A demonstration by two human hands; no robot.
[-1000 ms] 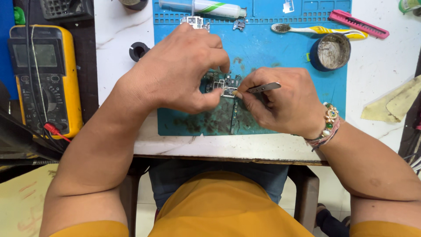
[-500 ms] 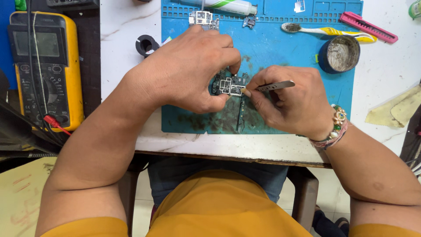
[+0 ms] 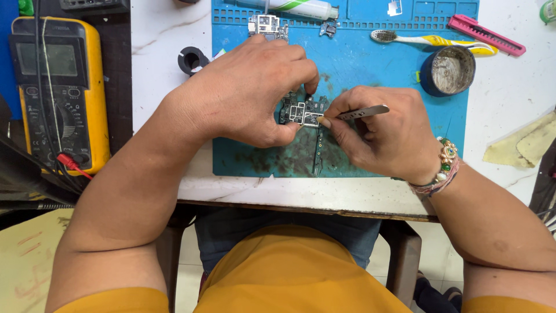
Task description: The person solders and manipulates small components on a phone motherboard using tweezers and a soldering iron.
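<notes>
On the blue rubber work mat (image 3: 370,64), near its front edge, I see my left hand (image 3: 249,93) pinching a small dark green circuit board with metal shields (image 3: 302,110) between thumb and fingertips, holding it just above the mat's sooty patch. My right hand (image 3: 382,130) is closed around slim metal tweezers (image 3: 362,112), their tip touching the board's right edge. Behind, on the mat, lie a white-and-yellow toothbrush (image 3: 428,39) and a round blue tin (image 3: 449,71). A yellow multimeter (image 3: 61,87) lies well apart to the left, on the dark surface beside the white marble tabletop (image 3: 156,69).
</notes>
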